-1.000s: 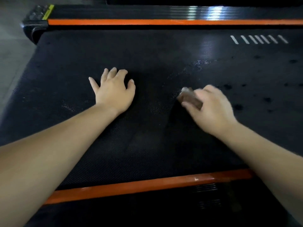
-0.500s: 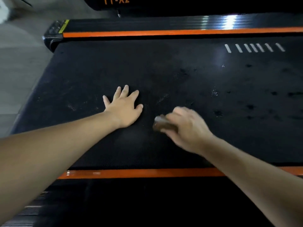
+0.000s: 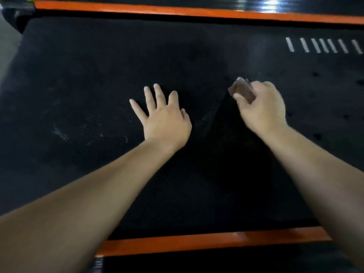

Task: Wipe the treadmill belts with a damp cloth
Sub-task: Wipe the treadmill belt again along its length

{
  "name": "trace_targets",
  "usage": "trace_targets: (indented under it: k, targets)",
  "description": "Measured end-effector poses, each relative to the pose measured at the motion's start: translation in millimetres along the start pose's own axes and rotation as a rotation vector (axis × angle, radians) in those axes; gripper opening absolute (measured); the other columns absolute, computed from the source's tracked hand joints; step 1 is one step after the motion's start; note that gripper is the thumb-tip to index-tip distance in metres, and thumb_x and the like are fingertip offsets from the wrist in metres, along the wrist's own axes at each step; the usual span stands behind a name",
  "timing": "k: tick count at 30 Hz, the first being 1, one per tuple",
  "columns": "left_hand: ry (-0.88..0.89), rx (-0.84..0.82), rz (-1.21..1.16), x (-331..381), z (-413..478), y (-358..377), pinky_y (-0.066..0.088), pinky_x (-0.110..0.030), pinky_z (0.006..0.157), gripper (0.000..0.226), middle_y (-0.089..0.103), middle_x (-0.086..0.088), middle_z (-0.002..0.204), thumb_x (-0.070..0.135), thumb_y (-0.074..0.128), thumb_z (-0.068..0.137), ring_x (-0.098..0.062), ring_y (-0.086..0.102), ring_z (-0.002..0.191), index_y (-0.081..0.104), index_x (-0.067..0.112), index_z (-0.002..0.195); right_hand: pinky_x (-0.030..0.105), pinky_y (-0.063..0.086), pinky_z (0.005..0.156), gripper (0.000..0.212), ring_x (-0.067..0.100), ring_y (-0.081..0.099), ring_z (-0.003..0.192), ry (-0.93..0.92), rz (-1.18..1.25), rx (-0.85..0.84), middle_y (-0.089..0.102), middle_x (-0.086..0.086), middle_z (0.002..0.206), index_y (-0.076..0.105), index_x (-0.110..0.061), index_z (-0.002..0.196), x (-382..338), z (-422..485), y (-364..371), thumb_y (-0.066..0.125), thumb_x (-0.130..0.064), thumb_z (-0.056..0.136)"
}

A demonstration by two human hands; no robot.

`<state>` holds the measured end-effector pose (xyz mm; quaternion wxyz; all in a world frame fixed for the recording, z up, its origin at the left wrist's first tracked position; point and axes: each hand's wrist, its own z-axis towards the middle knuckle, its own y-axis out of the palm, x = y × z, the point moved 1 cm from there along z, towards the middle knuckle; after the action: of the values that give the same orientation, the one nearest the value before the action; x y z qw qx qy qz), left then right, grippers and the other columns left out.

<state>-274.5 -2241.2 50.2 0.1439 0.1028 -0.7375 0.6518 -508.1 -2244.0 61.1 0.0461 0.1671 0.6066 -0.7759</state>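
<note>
A black textured treadmill belt [image 3: 98,71] fills the view. My left hand [image 3: 165,121] lies flat on the belt near its middle, fingers spread, holding nothing. My right hand [image 3: 262,107] is closed around a small brownish cloth [image 3: 241,89], bunched up and pressed on the belt to the right of the left hand. Only the cloth's front end sticks out past the fingers. Pale smears [image 3: 61,133] mark the belt left of my left hand. Dark wet spots [image 3: 317,135] dot the belt on the right.
Orange side rails run along the far edge [image 3: 177,10] and the near edge [image 3: 197,241] of the belt. White stripe markings [image 3: 323,45] sit on the belt at upper right. Grey floor [image 3: 6,36] shows at far left past the treadmill's end cap.
My right hand has slid the cloth away from me and to the right across the belt. The left hand stays flat in the same spot. The camera has dipped closer.
</note>
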Motion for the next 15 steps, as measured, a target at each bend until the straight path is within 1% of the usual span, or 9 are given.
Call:
trace_targets:
  k: [1, 2, 4, 6, 8, 11, 12, 14, 15]
  targets:
    - [-0.002, 0.008, -0.007, 0.7, 0.5, 0.1, -0.012, -0.069, 0.120, 0.051, 0.002, -0.018, 0.172, 0.034, 0.037, 0.105, -0.039, -0.012, 0.158, 0.032, 0.020, 0.154, 0.035, 0.040, 0.067, 0.029, 0.035, 0.057, 0.084, -0.016, -0.003, 0.012, 0.046, 0.003, 0.087, 0.051, -0.018, 0.083, -7.1, -5.9, 1.1, 0.065, -0.042, 0.091]
    - [-0.005, 0.014, -0.009, 1.1, 0.8, 0.9, -0.012, -0.069, 0.120, 0.050, 0.002, -0.019, 0.172, 0.033, 0.037, 0.105, -0.039, -0.011, 0.158, 0.033, 0.019, 0.153, 0.035, 0.040, 0.066, 0.029, 0.033, 0.055, 0.080, -0.092, 0.008, -0.005, 0.046, 0.002, 0.085, 0.054, -0.016, 0.083, -15.4, -17.4, 0.2, 0.066, -0.041, 0.091]
    - [-0.013, 0.029, -0.008, 2.5, 1.4, 3.6, -0.012, -0.068, 0.121, 0.048, 0.003, -0.019, 0.172, 0.032, 0.037, 0.104, -0.039, -0.011, 0.158, 0.034, 0.019, 0.150, 0.035, 0.040, 0.067, 0.029, 0.026, 0.052, 0.076, -0.288, 0.079, -0.125, 0.049, 0.001, 0.084, 0.060, -0.013, 0.083, -25.3, -44.5, -2.2, 0.064, -0.042, 0.090]
    - [-0.027, 0.036, -0.003, 6.2, 1.6, 6.8, -0.010, -0.069, 0.121, 0.047, 0.004, -0.021, 0.171, 0.035, 0.037, 0.104, -0.041, -0.011, 0.157, 0.036, 0.018, 0.148, 0.037, 0.042, 0.069, 0.033, 0.026, 0.052, 0.076, -0.409, 0.085, -0.201, 0.052, 0.001, 0.084, 0.064, -0.013, 0.086, -14.9, -38.8, -4.1, 0.061, -0.045, 0.091]
    - [-0.037, 0.054, 0.051, 11.0, 4.6, 11.9, -0.007, -0.070, 0.121, 0.050, 0.005, -0.024, 0.170, 0.040, 0.034, 0.105, -0.044, -0.009, 0.157, 0.035, 0.017, 0.150, 0.039, 0.044, 0.067, 0.037, 0.032, 0.055, 0.077, -0.391, 0.013, -0.103, 0.051, 0.003, 0.082, 0.063, -0.014, 0.085, -1.7, 7.1, 1.4, 0.059, -0.050, 0.091]
    - [-0.048, 0.078, 0.141, 13.8, 4.2, 17.4, -0.005, -0.070, 0.121, 0.062, 0.004, -0.026, 0.170, 0.048, 0.022, 0.105, -0.045, -0.008, 0.157, 0.022, 0.022, 0.161, 0.040, 0.046, 0.074, 0.032, 0.037, 0.060, 0.089, -0.127, 0.017, 0.033, 0.050, 0.003, 0.088, 0.064, -0.018, 0.092, 4.2, 71.2, 6.6, 0.061, -0.050, 0.091]
    - [-0.050, 0.067, 0.145, 14.7, 5.2, 18.1, -0.007, -0.070, 0.121, 0.063, 0.002, -0.026, 0.170, 0.050, 0.021, 0.105, -0.044, -0.009, 0.157, 0.018, 0.025, 0.163, 0.040, 0.046, 0.075, 0.030, 0.036, 0.060, 0.089, -0.119, 0.033, 0.038, 0.052, 0.003, 0.089, 0.065, -0.019, 0.094, -1.9, 69.5, 10.7, 0.063, -0.048, 0.091]
    - [-0.081, 0.050, 0.140, 16.7, 7.4, 18.2, -0.008, -0.070, 0.120, 0.064, -0.001, -0.026, 0.170, 0.054, 0.023, 0.105, -0.044, -0.012, 0.156, 0.015, 0.028, 0.164, 0.037, 0.042, 0.069, 0.027, 0.028, 0.054, 0.078, -0.312, 0.078, -0.012, 0.051, 0.000, 0.085, 0.065, -0.020, 0.088, -22.2, 39.7, 18.7, 0.068, -0.046, 0.089]
    - [-0.104, 0.045, 0.140, 19.5, 9.6, 18.0, -0.009, -0.071, 0.120, 0.065, -0.001, -0.026, 0.170, 0.055, 0.024, 0.105, -0.044, -0.012, 0.156, 0.015, 0.028, 0.163, 0.036, 0.038, 0.067, 0.026, 0.024, 0.049, 0.075, -0.412, 0.119, -0.079, 0.047, -0.002, 0.082, 0.062, -0.021, 0.082, -27.4, 23.3, 17.9, 0.069, -0.045, 0.089]
